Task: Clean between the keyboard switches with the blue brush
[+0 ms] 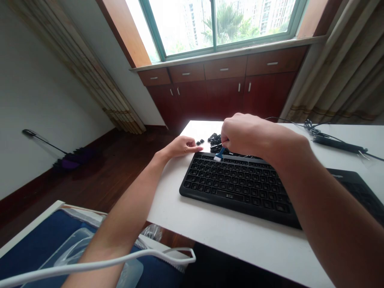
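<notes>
A black keyboard with its keycaps off lies on the white table, its bare switch sockets showing. My right hand is closed around the blue handle of a small brush. The brush's white bristles touch the top row of the keyboard, towards its left end. At the keyboard's far left corner is my left hand, fingers curled and one digit stretched along the edge, holding it there. Loose black keycaps lie in a pile behind the keyboard, partly hidden by my right hand.
Right of my right forearm lies another dark device, partly covered. A coiled black cable and a slim black tool with a cord are at the back right. A white curved bar crosses the lower left, above blue fabric.
</notes>
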Action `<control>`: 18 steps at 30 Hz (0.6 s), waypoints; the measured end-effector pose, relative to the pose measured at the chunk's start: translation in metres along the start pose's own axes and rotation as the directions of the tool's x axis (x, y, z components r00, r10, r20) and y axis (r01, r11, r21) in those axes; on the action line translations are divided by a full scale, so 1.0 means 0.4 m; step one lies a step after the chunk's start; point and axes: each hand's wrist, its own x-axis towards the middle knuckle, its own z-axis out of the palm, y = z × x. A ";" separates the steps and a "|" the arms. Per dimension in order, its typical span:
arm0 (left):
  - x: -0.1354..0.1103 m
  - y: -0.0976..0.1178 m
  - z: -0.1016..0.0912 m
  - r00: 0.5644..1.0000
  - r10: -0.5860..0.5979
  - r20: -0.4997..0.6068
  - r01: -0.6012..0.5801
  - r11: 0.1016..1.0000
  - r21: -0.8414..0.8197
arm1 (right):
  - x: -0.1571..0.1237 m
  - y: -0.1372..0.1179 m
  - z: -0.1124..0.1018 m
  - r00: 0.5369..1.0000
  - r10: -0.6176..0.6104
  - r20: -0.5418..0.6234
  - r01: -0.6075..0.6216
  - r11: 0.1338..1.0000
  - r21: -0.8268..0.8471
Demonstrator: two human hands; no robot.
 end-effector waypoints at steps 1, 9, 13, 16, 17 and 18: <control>0.000 0.002 -0.001 1.000 0.000 0.001 0.000 1.000 0.003 | 0.000 0.000 0.001 1.000 -0.009 0.008 0.009 1.000 -0.020; -0.004 -0.004 -0.003 1.000 -0.017 0.011 0.017 1.000 -0.003 | 0.013 -0.001 0.009 0.999 -0.013 -0.032 0.010 0.995 -0.096; -0.003 -0.015 0.002 1.000 -0.007 -0.002 0.007 1.000 0.007 | 0.008 -0.002 0.015 1.000 -0.019 -0.002 0.019 0.999 -0.028; -0.001 -0.018 0.004 1.000 0.001 -0.014 0.000 1.000 0.015 | 0.006 -0.007 0.018 0.998 -0.055 0.023 0.054 0.998 0.034; -0.001 -0.019 0.004 1.000 0.002 -0.014 -0.002 1.000 0.015 | 0.007 -0.009 0.018 0.997 -0.073 0.027 0.072 0.996 0.052; -0.001 -0.019 0.005 1.000 0.002 -0.013 -0.002 1.000 0.016 | 0.008 -0.011 0.019 0.995 -0.092 0.025 0.090 0.994 0.065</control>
